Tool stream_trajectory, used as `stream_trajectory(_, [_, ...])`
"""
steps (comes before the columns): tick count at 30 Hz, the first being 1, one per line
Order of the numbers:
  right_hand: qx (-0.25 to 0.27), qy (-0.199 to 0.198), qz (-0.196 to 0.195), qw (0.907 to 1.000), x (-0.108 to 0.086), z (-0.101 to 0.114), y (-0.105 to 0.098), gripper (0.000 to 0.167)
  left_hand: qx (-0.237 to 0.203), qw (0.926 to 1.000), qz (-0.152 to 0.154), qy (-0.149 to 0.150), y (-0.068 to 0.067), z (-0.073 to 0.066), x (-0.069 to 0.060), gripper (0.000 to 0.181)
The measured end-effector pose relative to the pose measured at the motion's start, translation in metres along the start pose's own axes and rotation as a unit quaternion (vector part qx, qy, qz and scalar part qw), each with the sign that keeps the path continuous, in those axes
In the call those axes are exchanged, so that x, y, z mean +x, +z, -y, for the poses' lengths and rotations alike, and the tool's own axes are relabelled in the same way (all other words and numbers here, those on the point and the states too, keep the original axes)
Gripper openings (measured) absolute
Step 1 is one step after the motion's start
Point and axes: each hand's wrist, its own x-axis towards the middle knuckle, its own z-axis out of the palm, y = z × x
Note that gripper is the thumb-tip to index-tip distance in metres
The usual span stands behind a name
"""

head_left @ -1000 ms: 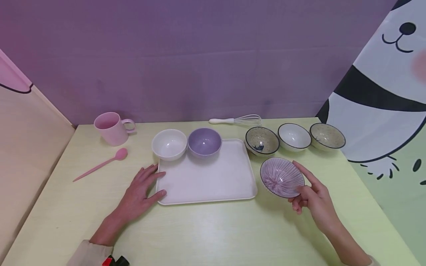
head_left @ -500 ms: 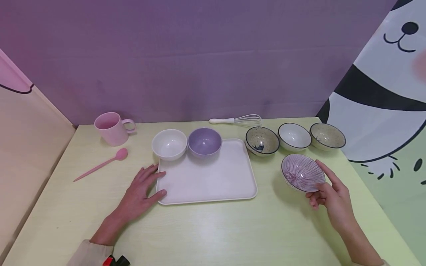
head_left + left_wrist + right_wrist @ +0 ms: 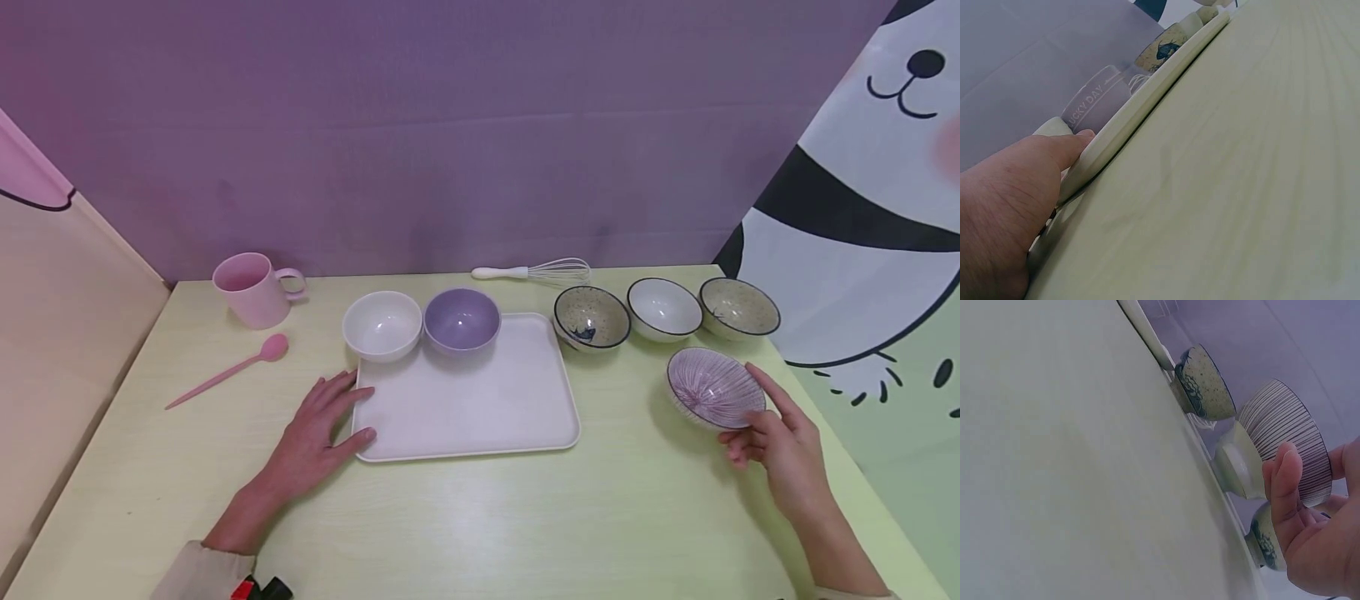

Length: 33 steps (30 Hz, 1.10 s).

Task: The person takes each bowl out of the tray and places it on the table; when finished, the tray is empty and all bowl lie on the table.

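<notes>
A purple-striped bowl (image 3: 712, 387) is in my right hand (image 3: 787, 454), held by its right side with thumb and fingers. The right wrist view shows the striped bowl (image 3: 1291, 437) raised off the table, fingertips against its outer wall. My left hand (image 3: 311, 433) rests at the left edge of a white tray (image 3: 465, 417), fingers spread, with thumb and fingertips touching the rim. On the tray's back part stand a white bowl (image 3: 382, 327), overhanging the left corner, and a purple bowl (image 3: 461, 322) beside it. In the left wrist view the purple bowl (image 3: 1097, 100) carries lettering.
At the back right stand a speckled bowl (image 3: 591, 318), a dark-rimmed white bowl (image 3: 664, 309) and another speckled bowl (image 3: 738, 307) in a row. A whisk (image 3: 532, 272) lies behind. A pink mug (image 3: 255, 292) and pink spoon (image 3: 232, 371) are on the left.
My right hand has carried the striped bowl rightward, from beside the tray to in front of the two rightmost bowls. The left hand and the tray have stayed in place.
</notes>
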Motion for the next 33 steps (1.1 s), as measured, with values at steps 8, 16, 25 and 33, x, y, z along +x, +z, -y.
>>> stream_trajectory(8, [0.080,-0.004,-0.010,0.9967,0.003,-0.005,-0.014,0.058,0.002,0.9999,-0.007,0.007,0.000,-0.001,0.000,0.056])
stream_trajectory(16, [0.116,0.002,-0.029,0.9928,0.007,-0.010,-0.027,0.062,0.002,1.0000,-0.003,0.007,-0.001,-0.001,0.000,0.056])
stream_trajectory(25, [0.150,0.009,-0.069,0.9863,0.009,-0.012,-0.037,0.070,0.002,1.0000,-0.003,0.006,-0.001,-0.001,-0.001,0.056])
stream_trajectory(33, [0.140,0.009,-0.098,0.9853,0.009,-0.014,-0.041,0.069,0.001,1.0000,0.000,0.003,-0.002,-0.001,-0.001,0.057])
